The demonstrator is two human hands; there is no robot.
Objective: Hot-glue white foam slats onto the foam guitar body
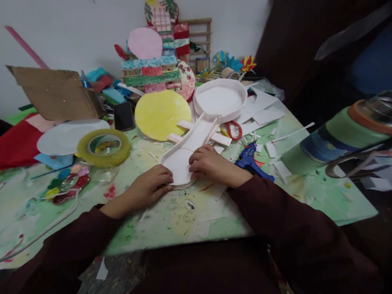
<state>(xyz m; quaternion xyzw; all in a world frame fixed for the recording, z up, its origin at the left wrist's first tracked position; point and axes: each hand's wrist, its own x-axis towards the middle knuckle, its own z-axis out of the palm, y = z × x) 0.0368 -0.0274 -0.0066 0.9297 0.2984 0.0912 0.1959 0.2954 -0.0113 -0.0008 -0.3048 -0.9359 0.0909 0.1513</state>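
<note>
Frame: the white frame (182, 164) lay on the table (172, 229) in front of us, its lower, rounded end between our hands and its neck running up towards the white dish (220, 99).
Left hand: we had the left hand (152, 183) drawn in narrow on the frame's lower left edge, holding the thin wall there.
Right hand: we had the right hand (211, 164) curled over the opposite edge, fingers bunched closely on the wall.
Wall risk: the upright wall looked thin, so uneven pressure from our fingers could have creased it or peeled it off the base.
Neck risk: where neck met dish the join looked slender; twisting the lower end could have strained it.
Strip risk: the strips (223, 139) jutted from beneath the neck, and a nudge might have tipped the frame.
Glue gun risk: the glue gun (247, 159) lay just beside our right forearm; if hot, it could have burned us when we drew back.
Hidden: our fingers covered parts of the wall, and we could not see how each thumb pressed.
Hard to make out: we could not tell whether the neck and dish were glued or only touching.
Cut off: the cable (64, 216) left view at the left.
</note>
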